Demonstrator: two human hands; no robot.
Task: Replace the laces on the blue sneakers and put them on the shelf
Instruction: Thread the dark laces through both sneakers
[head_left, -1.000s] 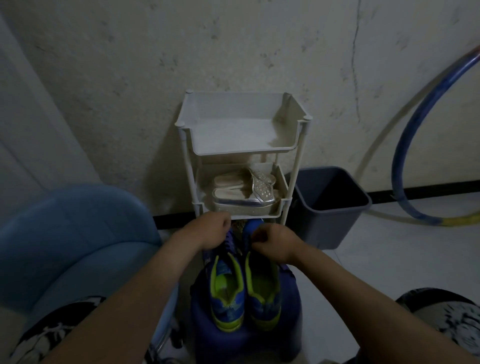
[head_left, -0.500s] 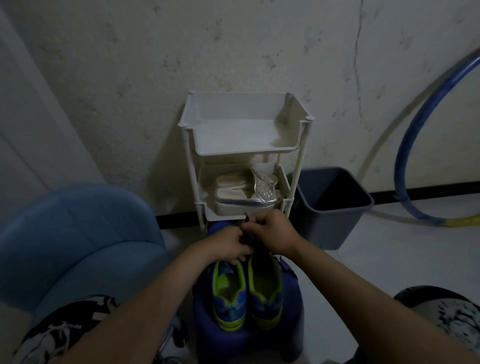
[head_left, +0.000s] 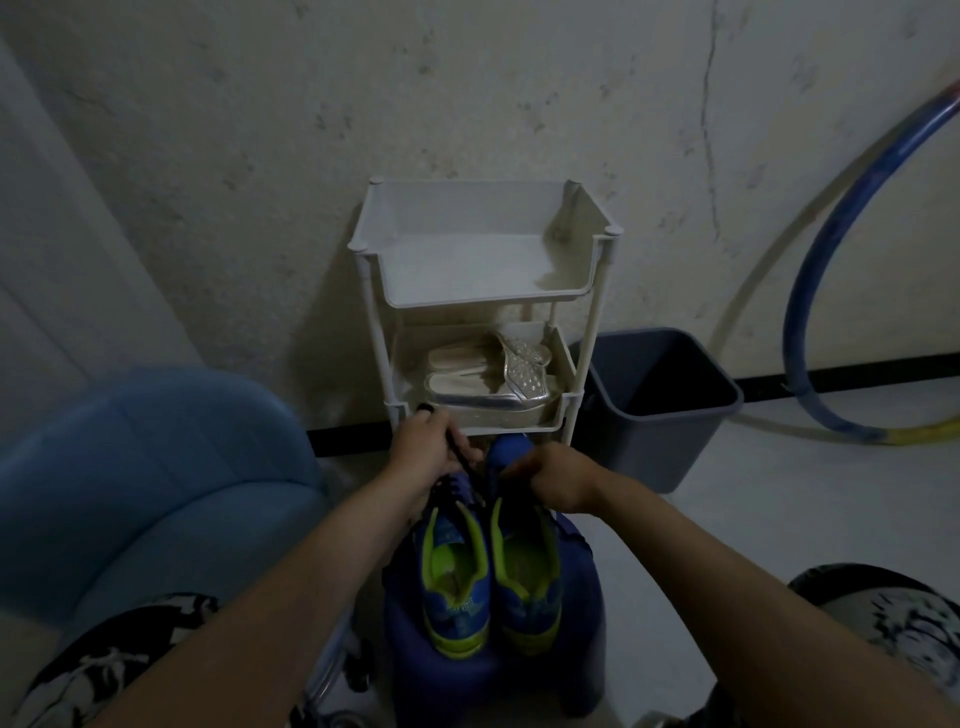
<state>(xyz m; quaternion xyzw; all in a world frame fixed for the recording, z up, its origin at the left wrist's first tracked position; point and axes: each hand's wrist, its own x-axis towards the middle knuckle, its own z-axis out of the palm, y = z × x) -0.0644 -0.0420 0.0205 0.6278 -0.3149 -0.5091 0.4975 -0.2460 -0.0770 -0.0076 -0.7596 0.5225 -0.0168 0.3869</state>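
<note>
Sneakers (head_left: 488, 566): the blue pair with yellow-green lining sits side by side on a dark blue stool (head_left: 576, 649), heels toward the person, toes pointing at the shelf (head_left: 483, 291).
Left hand (head_left: 423, 457): closed in a fist around a dark lace (head_left: 460, 460), raised just above the toe end of the left sneaker (head_left: 454, 577); one end of the lace pokes out above the fist.
Lace line: runs taut from the left fist down and toward the stool, into the eyelet area of the left sneaker.
Right hand (head_left: 558, 480): fingers curled shut at the tongue end of the right sneaker (head_left: 527, 566); whether it pinches a lace or the shoe itself, I cannot tell.
Nearer hand: both sit at the toe ends; the left is a little closer to the shelf.
Long axis: each sneaker lies heel-to-toe in line with the shelf, so placing them is likely a straight push forward.
Shelf: top tier bare; middle tier holds silver sandals (head_left: 488, 382), just beyond the left fist.
Beside shelf: a dark bin (head_left: 660, 405) to its right.
Stage: lacing looks unfinished.
</note>
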